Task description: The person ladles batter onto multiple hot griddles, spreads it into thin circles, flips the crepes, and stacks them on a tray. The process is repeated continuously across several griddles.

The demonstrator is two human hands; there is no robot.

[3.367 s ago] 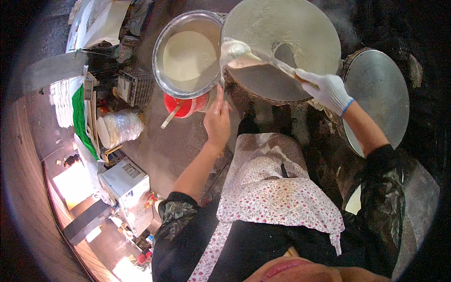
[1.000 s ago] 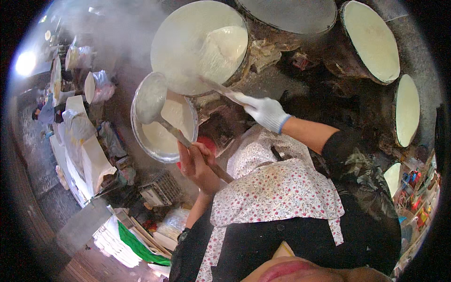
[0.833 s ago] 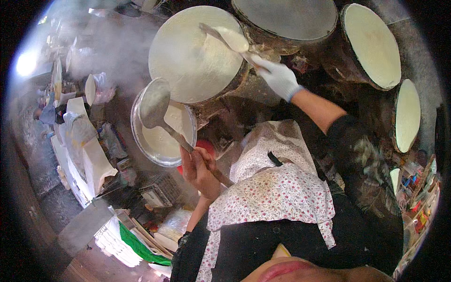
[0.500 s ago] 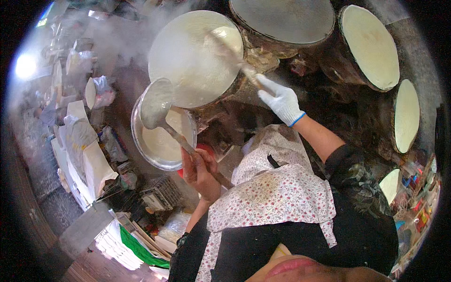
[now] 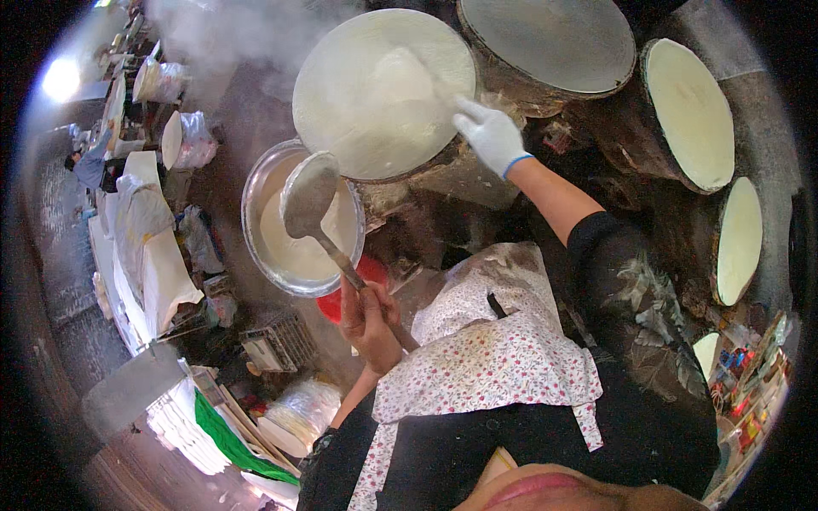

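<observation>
Head view: left hand [image 5: 372, 330] gripping one ladle [image 5: 312, 194] over one basin [image 5: 254, 232], right hand [image 5: 492, 136], grip unclear, by one of at least four griddles [image 5: 554, 43].

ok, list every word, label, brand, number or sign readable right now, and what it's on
None readable.
Ladle, metal bowl: no lettering visible.
Floral apron: flower pattern, no words visible.
Colourful items at right edge: too small and blurred to read.
</observation>
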